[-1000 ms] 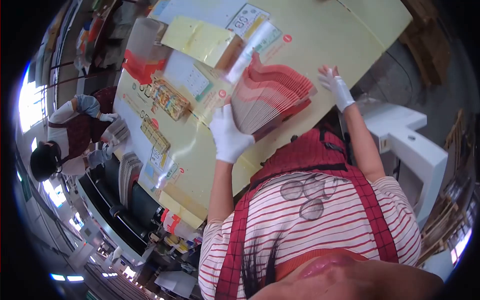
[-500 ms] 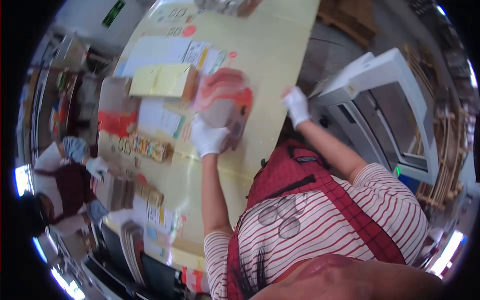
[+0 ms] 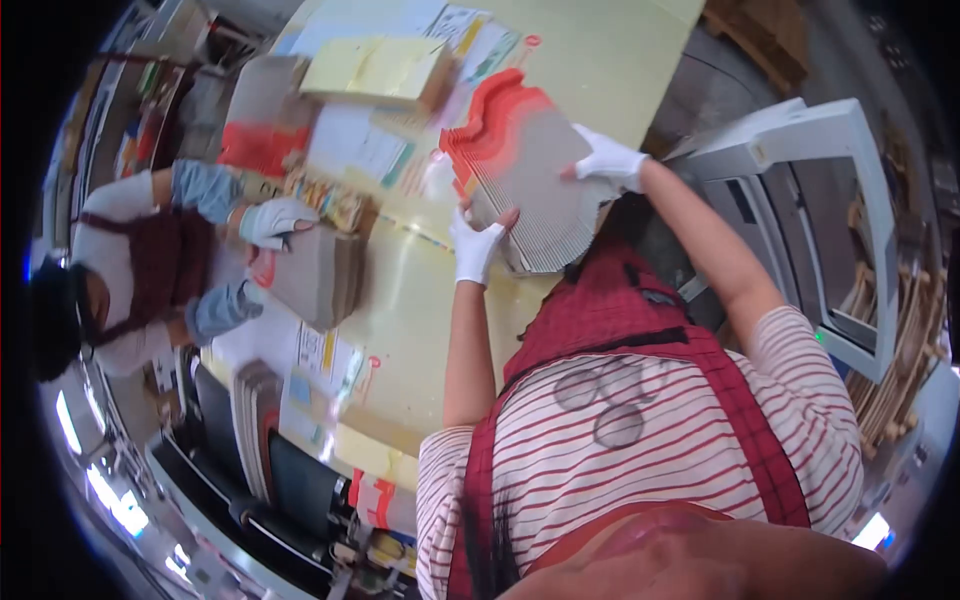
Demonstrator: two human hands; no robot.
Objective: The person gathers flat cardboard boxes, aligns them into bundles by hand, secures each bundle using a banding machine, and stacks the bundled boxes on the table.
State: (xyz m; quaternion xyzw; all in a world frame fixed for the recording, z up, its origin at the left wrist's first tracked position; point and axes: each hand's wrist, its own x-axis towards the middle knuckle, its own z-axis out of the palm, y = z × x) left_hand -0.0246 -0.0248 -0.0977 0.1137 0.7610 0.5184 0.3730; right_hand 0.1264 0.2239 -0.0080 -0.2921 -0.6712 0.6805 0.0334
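Workshop floor and machinery surround a pale yellow table (image 3: 620, 60), on which a yellow box (image 3: 370, 65) makes a handy landmark. To the right of this box, and nearer the wearer, is a stack of sheets (image 3: 545, 165), grey with a wavy red band along the far end. Its sheets are fanned, so their edges show as fine steps. Both hands are grasping it: the left hand (image 3: 477, 243), in a white glove with bare fingertips, grips the side nearest the wearer with the thumb on top, and the right hand (image 3: 608, 160) grips the opposite side, its thumb over the grey face; the rest of its fingertips are hard to make out.

Just left of the box stands a red and grey pile (image 3: 265, 115). On its near side lie printed papers (image 3: 370, 155), and beyond them a small colourful bundle (image 3: 345, 208), partly hidden. Farther to the near left of the box, a co-worker (image 3: 150, 255) has one glove (image 3: 275, 222) on top of a grey pile (image 3: 310, 270). Well to the right of the box, past the table edge, are a white machine (image 3: 810, 130) and a wooden pallet (image 3: 760, 40).
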